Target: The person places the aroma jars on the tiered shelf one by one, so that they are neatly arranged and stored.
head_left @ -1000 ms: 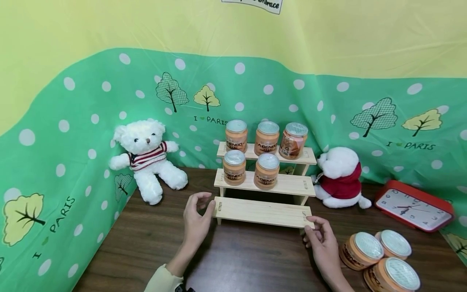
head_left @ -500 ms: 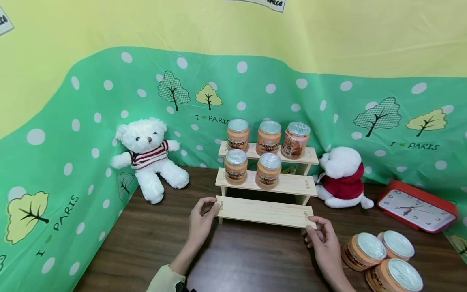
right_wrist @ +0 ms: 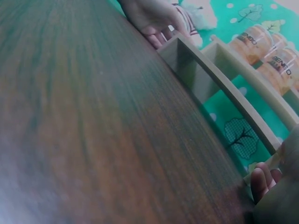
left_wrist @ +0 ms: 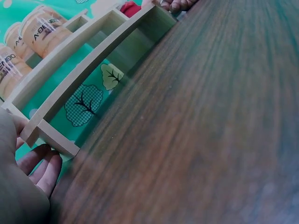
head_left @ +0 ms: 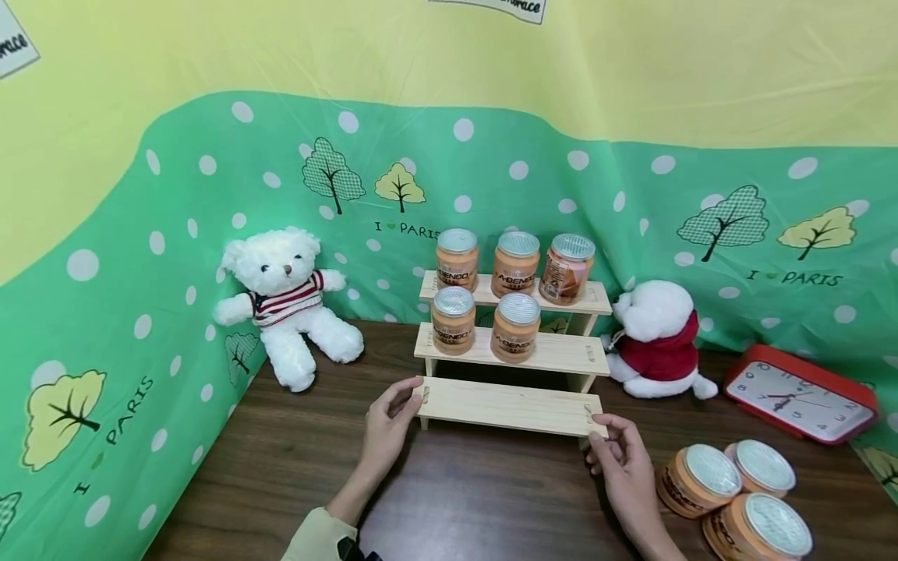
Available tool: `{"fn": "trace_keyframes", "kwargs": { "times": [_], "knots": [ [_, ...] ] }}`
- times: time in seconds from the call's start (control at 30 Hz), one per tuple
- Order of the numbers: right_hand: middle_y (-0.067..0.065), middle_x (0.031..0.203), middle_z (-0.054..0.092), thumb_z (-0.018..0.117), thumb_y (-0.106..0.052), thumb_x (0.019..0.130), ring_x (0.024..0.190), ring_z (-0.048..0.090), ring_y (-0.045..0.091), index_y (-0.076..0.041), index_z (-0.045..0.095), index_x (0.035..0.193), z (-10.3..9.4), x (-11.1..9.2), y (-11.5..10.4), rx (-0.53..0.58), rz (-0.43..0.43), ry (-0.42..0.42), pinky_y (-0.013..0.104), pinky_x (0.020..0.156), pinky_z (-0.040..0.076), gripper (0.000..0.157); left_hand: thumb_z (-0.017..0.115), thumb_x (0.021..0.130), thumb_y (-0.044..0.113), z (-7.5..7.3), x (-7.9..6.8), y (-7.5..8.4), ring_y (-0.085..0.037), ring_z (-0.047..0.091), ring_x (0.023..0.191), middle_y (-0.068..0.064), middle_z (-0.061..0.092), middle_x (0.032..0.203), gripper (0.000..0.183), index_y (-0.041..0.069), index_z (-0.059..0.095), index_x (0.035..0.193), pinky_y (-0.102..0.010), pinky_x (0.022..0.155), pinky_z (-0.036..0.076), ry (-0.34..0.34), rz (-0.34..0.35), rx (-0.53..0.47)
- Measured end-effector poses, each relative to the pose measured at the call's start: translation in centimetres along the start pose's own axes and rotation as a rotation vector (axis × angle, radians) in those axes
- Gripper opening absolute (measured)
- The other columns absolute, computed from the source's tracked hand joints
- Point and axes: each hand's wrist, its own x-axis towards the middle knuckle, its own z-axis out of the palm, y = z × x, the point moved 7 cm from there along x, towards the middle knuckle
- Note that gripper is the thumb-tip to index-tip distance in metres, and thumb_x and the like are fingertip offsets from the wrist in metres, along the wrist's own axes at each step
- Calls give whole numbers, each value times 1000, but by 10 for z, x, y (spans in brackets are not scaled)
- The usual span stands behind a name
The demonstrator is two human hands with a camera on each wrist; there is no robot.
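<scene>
Hands hold the two ends of the pale wooden three-step shelf (head_left: 508, 366), which stands on the dark brown wooden table (head_left: 456, 499) near the back: the left hand (head_left: 386, 425) pinches the left end of the bottom step with thumb and fingers, and the right hand (head_left: 620, 460) curls its fingers on the right corner. Five orange jars with silver lids (head_left: 515, 296) stand on the upper steps, so a quick pull or a tilt could make them tip and roll off.
</scene>
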Motion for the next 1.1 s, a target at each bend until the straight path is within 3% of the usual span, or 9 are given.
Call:
{"fn": "trace_keyframes", "kwargs": {
  "times": [0.07,0.3,0.63,0.83,0.93,1.1],
  "knots": [
    [7,94,60,60,-5,114,76,64,14,2,56,141,-1,-1,-1,-2,-10,1,25,61,56,28,72,108,5,0,0,-1,-31,70,129,-22,74,138,29,-5,73,135,-19,103,56,-1,6,5],
    [8,92,61,60,-5,114,76,64,14,0,54,143,1,-4,-3,-75,-38,3,26,62,57,30,73,106,7,-3,-1,-2,-10,74,117,-17,78,133,28,-4,75,132,-17,97,57,1,120,24],
    [8,99,61,62,-7,114,73,63,12,-9,52,154,0,-13,-7,-190,-43,34,26,62,56,41,72,107,6,-4,-2,0,-11,74,116,-17,78,132,27,-3,75,132,-17,95,57,9,135,38],
    [6,94,56,64,-9,113,67,53,13,-12,51,158,-7,-22,-5,-230,6,77,26,57,48,46,73,108,7,-2,-1,0,-27,73,123,-21,75,137,29,-3,74,135,-19,99,57,1,53,21],
    [4,94,56,64,-9,114,67,55,13,-10,51,157,-9,-27,-7,-200,22,77,26,58,50,45,73,108,8,-1,0,0,-30,73,124,-21,75,137,29,-3,74,135,-19,100,57,-1,44,19],
    [2,93,61,61,-5,114,67,59,14,-7,52,154,-12,-39,-16,-85,36,73,27,60,54,41,72,107,6,-1,-1,0,-14,74,116,-17,78,131,26,-3,75,131,-17,96,57,9,108,31]
  ]
}}
